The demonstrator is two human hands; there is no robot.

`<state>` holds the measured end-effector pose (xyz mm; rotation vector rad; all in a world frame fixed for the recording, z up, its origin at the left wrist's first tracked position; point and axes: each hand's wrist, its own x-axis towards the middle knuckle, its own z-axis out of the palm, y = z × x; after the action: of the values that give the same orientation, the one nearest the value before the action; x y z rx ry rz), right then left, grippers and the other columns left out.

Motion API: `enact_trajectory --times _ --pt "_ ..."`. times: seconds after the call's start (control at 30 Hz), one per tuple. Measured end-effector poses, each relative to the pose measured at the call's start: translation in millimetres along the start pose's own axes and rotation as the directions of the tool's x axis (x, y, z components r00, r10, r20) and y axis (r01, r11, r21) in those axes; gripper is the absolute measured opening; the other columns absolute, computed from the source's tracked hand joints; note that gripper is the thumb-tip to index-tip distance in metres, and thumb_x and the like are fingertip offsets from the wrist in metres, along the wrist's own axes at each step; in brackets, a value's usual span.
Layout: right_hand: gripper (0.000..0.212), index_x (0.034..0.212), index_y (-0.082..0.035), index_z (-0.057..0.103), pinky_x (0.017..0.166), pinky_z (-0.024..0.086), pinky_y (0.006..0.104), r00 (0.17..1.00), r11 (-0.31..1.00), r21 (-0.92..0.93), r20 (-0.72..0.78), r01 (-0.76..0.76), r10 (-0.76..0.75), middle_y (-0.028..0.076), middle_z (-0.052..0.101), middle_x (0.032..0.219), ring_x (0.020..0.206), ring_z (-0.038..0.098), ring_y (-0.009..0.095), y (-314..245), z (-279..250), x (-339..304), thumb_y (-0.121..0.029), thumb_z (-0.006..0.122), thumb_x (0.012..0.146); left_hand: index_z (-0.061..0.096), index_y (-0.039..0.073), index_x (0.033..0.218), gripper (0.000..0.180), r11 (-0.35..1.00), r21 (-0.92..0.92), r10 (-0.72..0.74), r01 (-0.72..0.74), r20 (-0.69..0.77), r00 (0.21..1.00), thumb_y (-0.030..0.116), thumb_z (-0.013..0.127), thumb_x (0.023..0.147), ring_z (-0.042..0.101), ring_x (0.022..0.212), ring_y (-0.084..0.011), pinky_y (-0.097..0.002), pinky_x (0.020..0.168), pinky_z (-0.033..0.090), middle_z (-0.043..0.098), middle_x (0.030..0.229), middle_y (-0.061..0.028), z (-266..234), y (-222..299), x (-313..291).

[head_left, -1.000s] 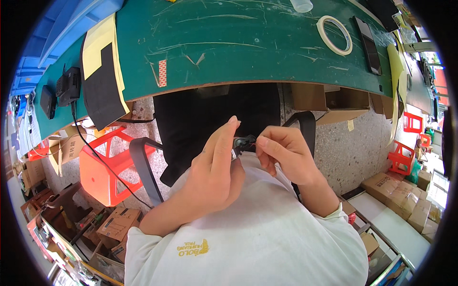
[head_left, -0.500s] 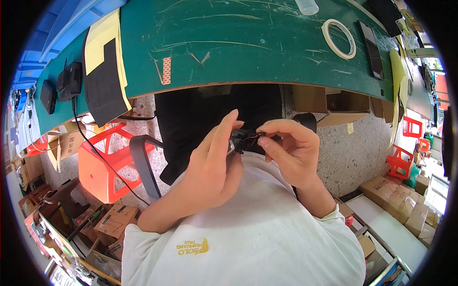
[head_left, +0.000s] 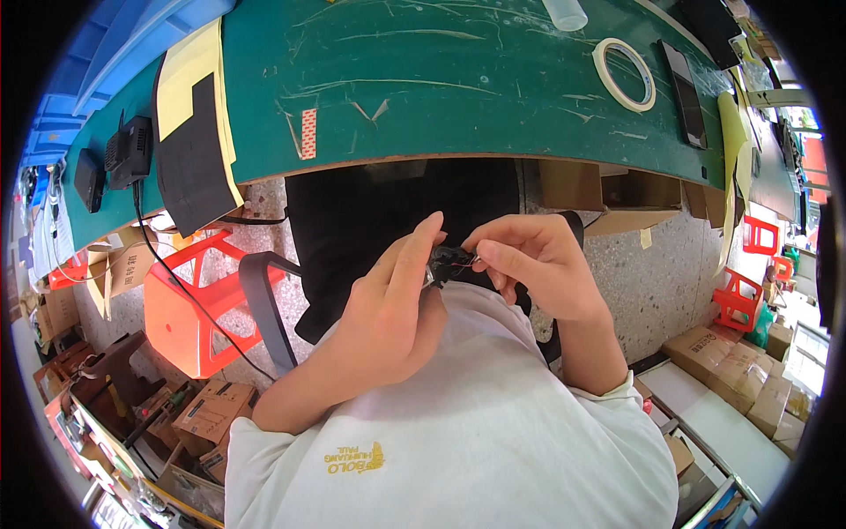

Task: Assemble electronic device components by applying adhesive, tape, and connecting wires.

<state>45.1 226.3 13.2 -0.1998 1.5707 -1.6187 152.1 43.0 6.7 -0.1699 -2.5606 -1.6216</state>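
Note:
Above my lap, my left hand [head_left: 392, 304] grips a small black part [head_left: 449, 262] between its thumb and its raised fingers. The part has an uneven outline, and its exact kind is too small to make out. A thin red wire [head_left: 463, 264] runs from it toward my right hand [head_left: 542, 269]. The thumb and forefinger of that hand are pinched together on a tiny piece at the wire's end. My left fingers hide the part's left side.
A green table [head_left: 397, 97] with tape scraps spans the far side. On it are a tape roll [head_left: 652, 88], a dark phone [head_left: 683, 93], black and yellow sheets [head_left: 198, 150] and a black device [head_left: 129, 150]. A red stool [head_left: 189, 326] stands at left; cardboard boxes [head_left: 723, 361] at right.
My right hand has shifted slightly, its wrist moving right and down. The red wire now shows stretched between the black part and my right fingertips. My left hand has barely moved.

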Motion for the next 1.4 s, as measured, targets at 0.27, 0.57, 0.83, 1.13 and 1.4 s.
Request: enact_trajectory --times 0.27,0.57,0.83,1.13,1.4 --pt "0.01 0.094 0.005 0.064 0.059 0.054 0.0208 0.993 0.993 0.031 -0.021 0.116 -0.116 0.008 0.067 0.082 0.068 0.065 0.01 12.0 -0.5 -2.7 0.008 0.066 0.084 0.035 -0.006 0.14 0.067 0.996 -0.082 -0.048 0.048 -0.004 0.999 -0.011 0.052 0.075 0.066 0.087 -0.0317 -0.0341 0.074 0.053 0.06 0.116 -0.0233 -0.7 -7.3 1.0" --pt "0.02 0.095 0.003 0.063 0.058 0.053 0.0206 0.847 0.668 -0.619 -0.008 0.413 -0.532 0.009 0.067 0.088 0.069 0.064 0.011 10.7 18.5 -8.6 0.01 0.069 0.077 0.035 -0.003 0.14 0.068 0.99 -0.121 -0.07 0.067 -0.021 0.997 -0.012 0.05 0.075 0.066 0.08 -0.0241 -0.0298 0.071 0.051 0.062 0.115 -0.0192 3.6 -14.3 4.1" --pt "0.009 0.096 0.001 0.063 0.054 0.051 0.0199 0.958 0.989 0.082 -0.269 0.126 -0.1 0.004 0.066 0.087 0.067 0.062 0.009 4.7 12.2 -11.8 -0.002 0.066 0.088 0.036 -0.003 0.14 0.067 0.99 -0.11 -0.092 0.09 -0.012 0.996 -0.012 0.051 0.075 0.065 0.081 -0.0254 -0.0312 0.073 0.051 0.062 0.115 -0.0196 2.4 -7.9 3.1" --pt "0.016 0.102 0.007 0.067 0.063 0.058 0.0243 0.998 0.983 0.183 -0.051 -0.022 0.031 0.013 0.07 0.089 0.073 0.069 0.015 16.0 -0.6 -2.4 0.004 0.065 0.087 0.036 -0.003 0.14 0.066 0.995 -0.079 -0.065 0.064 -0.013 0.998 -0.01 0.052 0.077 0.067 0.087 -0.0277 -0.0318 0.075 0.052 0.062 0.116 -0.0205 4.1 -10.3 2.3" --pt "0.018 0.098 0.004 0.071 0.066 0.056 0.0225 0.95 0.966 -0.13 -0.195 0.221 -0.244 0.012 0.071 0.09 0.073 0.069 0.017 27.0 14.1 -5.7 0.009 0.068 0.081 0.035 -0.009 0.138 0.062 0.995 -0.093 -0.03 0.025 -0.048 0.998 -0.008 0.053 0.078 0.064 0.089 -0.0352 -0.0367 0.077 0.051 0.058 0.116 -0.0249 3.1 -17.6 4.9"
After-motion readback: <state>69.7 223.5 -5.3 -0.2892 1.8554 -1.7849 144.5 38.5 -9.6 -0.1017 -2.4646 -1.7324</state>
